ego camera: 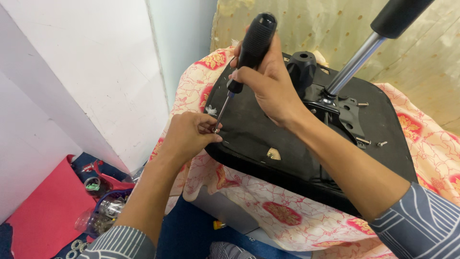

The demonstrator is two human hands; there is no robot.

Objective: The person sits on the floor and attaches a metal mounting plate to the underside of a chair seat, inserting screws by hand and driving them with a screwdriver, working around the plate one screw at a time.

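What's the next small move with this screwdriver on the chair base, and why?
Probably turn the screwdriver while pressing down. The right hand grips its handle, the tip sits at a screw pinched by the left hand on the black seat underside.

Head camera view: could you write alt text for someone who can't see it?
A right hand holds a black-handled screwdriver upright, its tip at a screw that the left hand steadies on the black underside of an upturned chair seat. The seat rests on a floral cloth, with a metal column rising from its bracket and loose screws nearby.
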